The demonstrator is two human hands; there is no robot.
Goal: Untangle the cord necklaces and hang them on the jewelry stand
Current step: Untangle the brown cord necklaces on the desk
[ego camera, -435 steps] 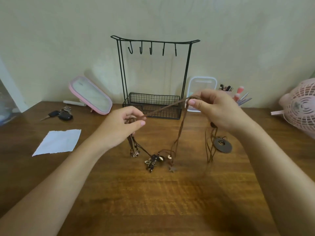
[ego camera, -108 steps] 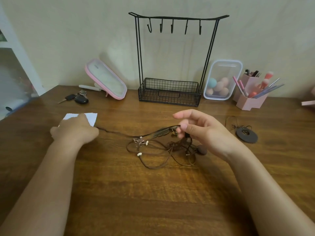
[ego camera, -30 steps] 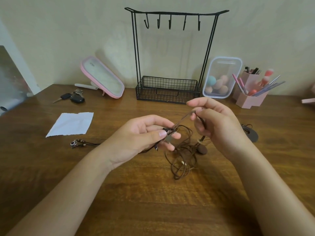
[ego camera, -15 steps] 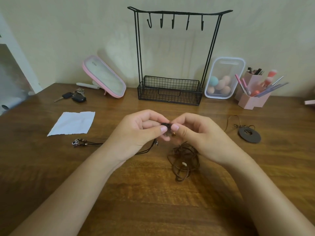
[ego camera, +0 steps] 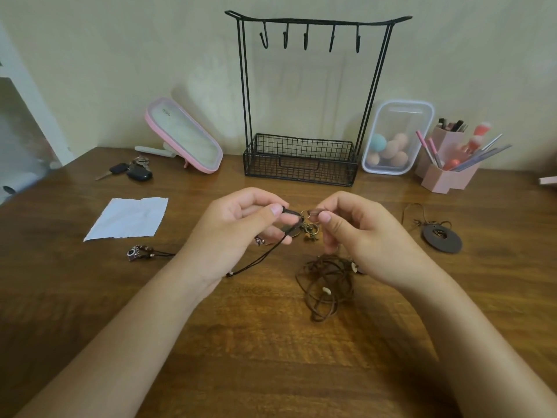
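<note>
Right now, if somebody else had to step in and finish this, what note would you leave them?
Left hand pinches a dark cord beside a small metal ring; right hand pinches the ring's far side, above the wooden table.
Brown cord tangle lies under the right hand. Disc-pendant necklace lies apart, to the right; a silver charm on a cord lies left.
Done: the disc necklace looks free. Jewelry stand hooks are all bare.
Left: free the rest, hang every necklace.
</note>
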